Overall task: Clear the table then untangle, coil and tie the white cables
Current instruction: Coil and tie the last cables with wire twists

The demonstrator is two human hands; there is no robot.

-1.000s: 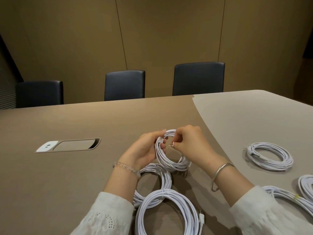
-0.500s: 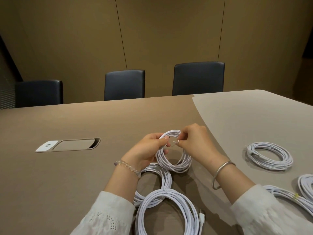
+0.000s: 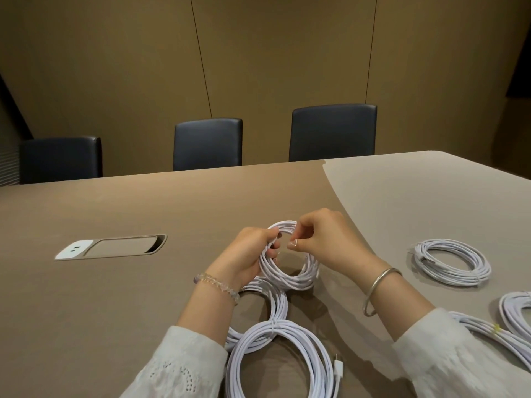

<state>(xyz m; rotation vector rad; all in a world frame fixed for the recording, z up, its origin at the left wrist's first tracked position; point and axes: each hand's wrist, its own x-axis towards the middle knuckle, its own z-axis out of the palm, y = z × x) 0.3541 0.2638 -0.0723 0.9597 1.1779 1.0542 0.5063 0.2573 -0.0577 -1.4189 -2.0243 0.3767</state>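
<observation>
Small white cable coil [image 3: 290, 271], held upright just above the brown bench [image 3: 143, 297] at near centre: left hand [image 3: 253, 254] curled round its left side to keep the loops together, right hand [image 3: 324, 239] pinching a thin tie at its top, apparently to bind it. Two larger white coils [image 3: 275, 357] lie nearer, beneath the wrists. One flat white coil [image 3: 451, 265] rests well apart at right, seemingly done.

The right hand [image 3: 321, 239] has slid left along the top of the held coil [image 3: 290, 259] and now pinches a small tie end [image 3: 293, 242] beside the left hand [image 3: 253, 254] — a second ago it sat further right. The coil has tilted slightly and risen — its lower loops sit higher over the table [image 3: 143, 297].
</observation>
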